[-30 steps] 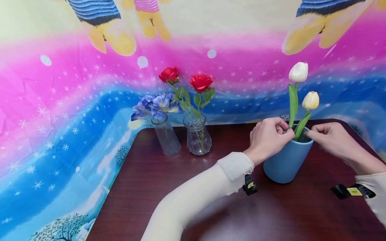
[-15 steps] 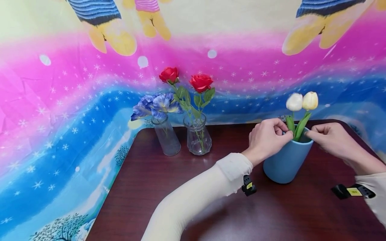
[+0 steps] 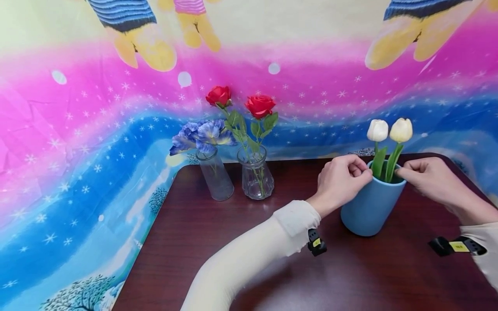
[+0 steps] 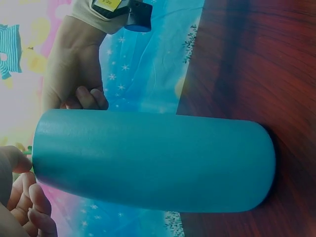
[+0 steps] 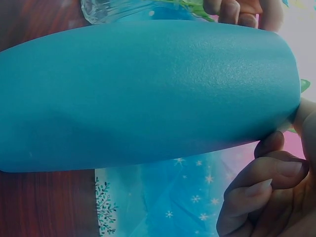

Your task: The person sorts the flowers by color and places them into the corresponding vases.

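Two white tulips, one whiter (image 3: pixel 377 130) and one creamier (image 3: pixel 401 130), stand side by side in a blue vase (image 3: pixel 371 207) at the right of the table. My left hand (image 3: pixel 342 181) is at the vase's left rim, fingers loosely curled and apart from the tulip leaf; its thumb tip reaches the rim in the left wrist view. My right hand (image 3: pixel 432 181) pinches the right rim, thumb over the edge and forefinger against the outer wall (image 5: pixel 148 94). The lower stems are hidden inside the vase.
Left of the vase, a ribbed clear glass vase (image 3: pixel 257 183) holds two red roses (image 3: pixel 260 106). Beside it stands a slim glass vase (image 3: pixel 218 181) with blue-purple flowers (image 3: pixel 206 134). A printed cloth (image 3: pixel 311 77) hangs behind the dark red table (image 3: pixel 194 250).
The whiter tulip has dropped down into the vase, its bloom now level with the other. My left hand has let go of it and drawn slightly left. My right hand stays at the rim.
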The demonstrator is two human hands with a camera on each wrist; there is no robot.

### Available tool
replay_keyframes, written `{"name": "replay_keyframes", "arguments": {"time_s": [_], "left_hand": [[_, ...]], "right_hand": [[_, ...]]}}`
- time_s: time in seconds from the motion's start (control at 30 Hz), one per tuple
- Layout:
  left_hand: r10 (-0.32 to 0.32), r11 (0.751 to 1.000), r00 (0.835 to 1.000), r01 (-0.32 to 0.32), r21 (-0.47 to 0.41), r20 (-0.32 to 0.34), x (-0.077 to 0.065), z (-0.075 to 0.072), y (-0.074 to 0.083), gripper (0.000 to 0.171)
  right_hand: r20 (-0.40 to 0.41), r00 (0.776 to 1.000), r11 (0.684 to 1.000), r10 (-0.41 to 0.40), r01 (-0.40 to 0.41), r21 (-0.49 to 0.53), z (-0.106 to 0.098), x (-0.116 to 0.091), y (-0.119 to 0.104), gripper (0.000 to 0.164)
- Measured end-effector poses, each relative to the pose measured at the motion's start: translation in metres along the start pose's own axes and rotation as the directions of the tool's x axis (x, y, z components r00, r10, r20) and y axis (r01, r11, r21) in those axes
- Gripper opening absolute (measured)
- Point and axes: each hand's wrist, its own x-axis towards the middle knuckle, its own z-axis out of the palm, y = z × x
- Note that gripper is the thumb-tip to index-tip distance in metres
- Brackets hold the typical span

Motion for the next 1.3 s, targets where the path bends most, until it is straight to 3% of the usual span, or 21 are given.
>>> {"name": "replay_keyframes", "arguments": {"time_s": [0.3,0.5,0.7,1.03,1.3], "left_hand": [[0.015,1.0,1.0,-0.015,-0.018,-0.019,-0.009,-0.004,-0.013,0.008],[0.032,0.999,0.999,-0.034,-0.042,-0.036,-0.017,-0.007,-0.029,0.006],[0.011,0.998,0.999,-0.014,-0.056,-0.053,-0.028,-0.01,-0.046,0.006],[-0.028,0.997,1.0,0.028,-0.068,-0.008,-0.045,-0.02,-0.069,0.008],[-0.079,0.996,0.996,0.081,-0.027,0.049,-0.056,-0.021,-0.086,0.009]], "right_hand": [[-0.002,1.0,1.0,-0.009,0.009,0.012,0.0,0.001,0.001,0.045],[0.003,1.0,1.0,-0.007,0.007,0.016,-0.001,0.0,0.002,0.047],[0.013,1.0,1.0,-0.006,0.006,0.015,-0.001,0.0,0.002,0.047],[0.011,1.0,1.0,-0.005,0.005,-0.002,-0.001,0.0,0.0,0.045],[0.021,0.999,0.999,-0.032,0.032,-0.026,-0.002,0.001,0.002,0.046]]}}
